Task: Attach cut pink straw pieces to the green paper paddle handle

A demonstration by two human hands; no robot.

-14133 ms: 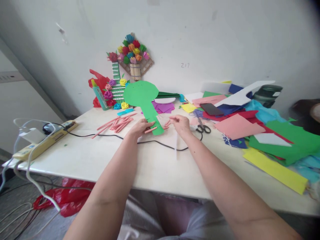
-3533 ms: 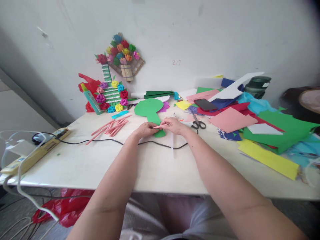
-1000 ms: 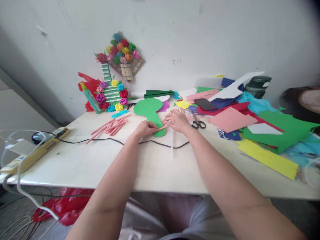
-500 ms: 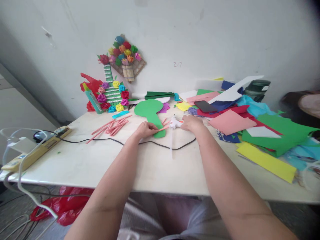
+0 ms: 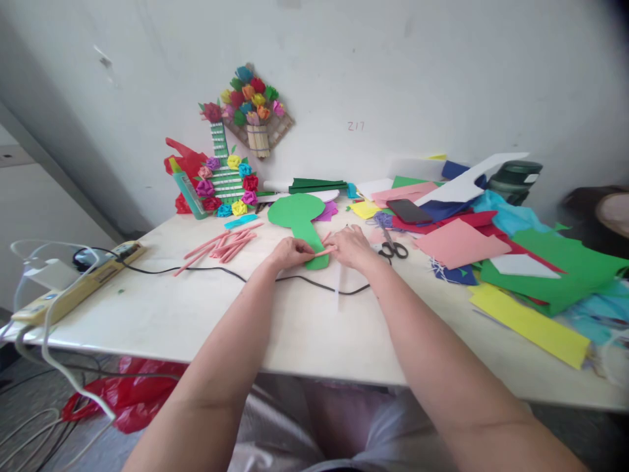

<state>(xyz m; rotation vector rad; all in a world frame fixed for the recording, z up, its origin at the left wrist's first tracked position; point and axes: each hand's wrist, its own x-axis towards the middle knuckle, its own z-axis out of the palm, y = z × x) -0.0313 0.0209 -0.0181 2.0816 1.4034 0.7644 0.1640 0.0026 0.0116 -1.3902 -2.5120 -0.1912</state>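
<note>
A green paper cutout [image 5: 296, 210], rounded above with a narrow stem, lies on the table in front of me. Across the lower stem runs a pink rolled paper stick [image 5: 323, 252]. My left hand [image 5: 291, 253] pinches its left end, and my right hand [image 5: 351, 246] has its fingertips closed on the right end. Below the right hand a translucent glue stick [image 5: 337, 288] shows; the white glue gun is almost wholly hidden behind that hand. Several more pink paper sticks [image 5: 228, 246] are piled to the left. Black-handled scissors [image 5: 393, 249] rest right of my right hand.
A black cord [image 5: 162, 271] crosses the table from a power strip [image 5: 78, 282] at left. Coloured paper sheets [image 5: 459, 242] and a phone [image 5: 409, 211] crowd the right. A flower-trimmed paper guitar [image 5: 228, 183] and a glue bottle [image 5: 189, 195] stand at the back left.
My right hand has let go of the white glue gun and moved left onto the pink paper stick. The scissors have come into sight. My left hand keeps its pinch.
</note>
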